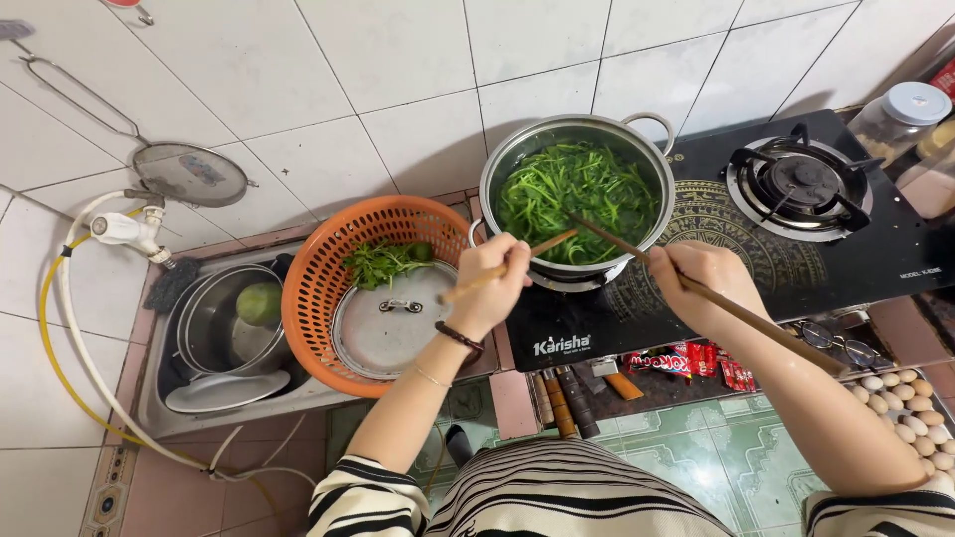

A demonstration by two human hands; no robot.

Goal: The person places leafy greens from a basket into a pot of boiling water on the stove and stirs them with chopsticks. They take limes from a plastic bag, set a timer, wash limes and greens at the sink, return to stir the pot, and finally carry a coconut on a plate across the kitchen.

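- Left hand [489, 288]: fingers curled tight around one wooden chopstick [507, 267], tip angled up-right over the pot's near rim, touching the greens.
- Right hand [701, 283]: fist clamped on a second, longer chopstick [696, 288]; front end reaches up-left into the pot, back end runs down-right past the wrist.
- The two sticks converge over the near side of the pot; hands are apart, one on each side of it.
- Steel pot [652, 159]: two handles, sits on the left burner of a black glass gas stove [696, 214], full of dark leafy greens [577, 194].
- Right burner [799, 184] is bare; can't tell if either flame is on.
- Orange plastic colander [313, 288] just left of the stove, holding a steel pot lid [388, 333] and a small clump of greens [383, 261].
- Sink [159, 388] further left: steel bowl with a green round fruit [259, 301], white plate [224, 391] below it.
- White tap [124, 227] with hose on the tiled wall, mesh strainer [189, 174] hanging above it.
- Right edge: tray of eggs [900, 403], eyeglasses [841, 343], lidded glass jar [900, 119].
- Knife handles [572, 398] and red snack packets [686, 360] along the front edge of the desk.
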